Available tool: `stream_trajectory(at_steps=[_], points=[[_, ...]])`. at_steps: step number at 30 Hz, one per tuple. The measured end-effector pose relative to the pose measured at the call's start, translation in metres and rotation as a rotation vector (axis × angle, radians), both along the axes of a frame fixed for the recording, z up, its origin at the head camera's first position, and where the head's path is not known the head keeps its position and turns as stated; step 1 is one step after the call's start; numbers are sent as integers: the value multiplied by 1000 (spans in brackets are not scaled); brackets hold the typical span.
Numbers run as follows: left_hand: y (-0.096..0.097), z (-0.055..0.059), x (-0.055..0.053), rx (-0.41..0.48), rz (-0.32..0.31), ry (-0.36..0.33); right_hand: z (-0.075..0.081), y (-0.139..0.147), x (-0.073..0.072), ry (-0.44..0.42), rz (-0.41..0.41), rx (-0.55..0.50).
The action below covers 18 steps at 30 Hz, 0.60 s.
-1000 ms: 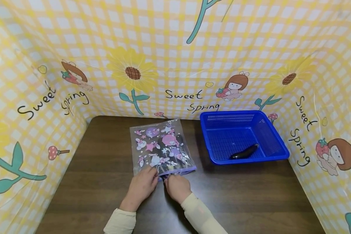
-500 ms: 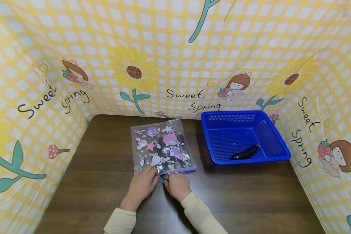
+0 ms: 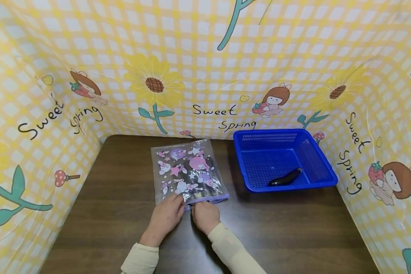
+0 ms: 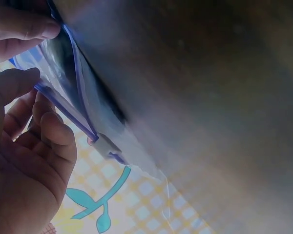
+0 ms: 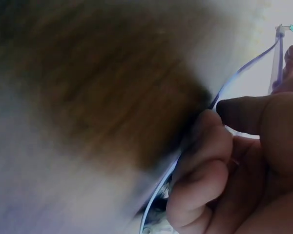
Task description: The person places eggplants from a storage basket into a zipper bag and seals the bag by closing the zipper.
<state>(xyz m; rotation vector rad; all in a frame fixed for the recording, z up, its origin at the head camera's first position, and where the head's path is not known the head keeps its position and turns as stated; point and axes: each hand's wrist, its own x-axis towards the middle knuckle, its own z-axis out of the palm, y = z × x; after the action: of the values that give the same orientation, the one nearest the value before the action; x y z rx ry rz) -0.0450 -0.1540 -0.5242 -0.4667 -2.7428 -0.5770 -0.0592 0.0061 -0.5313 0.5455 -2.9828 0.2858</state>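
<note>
A clear zip bag (image 3: 174, 171) printed with pink and purple cartoon figures lies on the table, its purple-edged mouth towards me. Dark long shapes show through the plastic; their kind is hard to make out. My left hand (image 3: 168, 215) pinches the bag's mouth edge between thumb and forefinger. Close beside it, my right hand (image 3: 205, 217) holds the mouth edge, with its thumb and forefinger at the purple strip (image 5: 246, 66) in the right wrist view. The left wrist view shows the mouth parted, and a pale slider (image 4: 107, 146) at one end of the zip.
A blue plastic basket (image 3: 243, 179) stands at the back right of the brown table (image 3: 116, 182). One dark eggplant (image 3: 285, 177) lies in it. Yellow checked cloth (image 3: 205, 76) with flower prints walls the table at the back and both sides.
My right hand has shifted slightly left, closer to the left hand, and the dark gap at the bag's mouth looks narrower. The left hand, bag and basket stay essentially in place.
</note>
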Motion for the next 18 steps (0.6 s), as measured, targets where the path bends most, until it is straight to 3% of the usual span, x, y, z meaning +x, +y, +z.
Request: stream_trajectory(at_steps=[4,9,14,18], points=[[0,1,0,-4,1,4,1,5,-1,-51,60,-4],[0,-1,0,-7,0,-5,12,20,-4,-247,128,-13],[0,-2,0,-14,8,-29,42,44,-18,-374,229,-92],[0,-3,-1,-18,16,-46,75,67,-33,-410,307,-180]])
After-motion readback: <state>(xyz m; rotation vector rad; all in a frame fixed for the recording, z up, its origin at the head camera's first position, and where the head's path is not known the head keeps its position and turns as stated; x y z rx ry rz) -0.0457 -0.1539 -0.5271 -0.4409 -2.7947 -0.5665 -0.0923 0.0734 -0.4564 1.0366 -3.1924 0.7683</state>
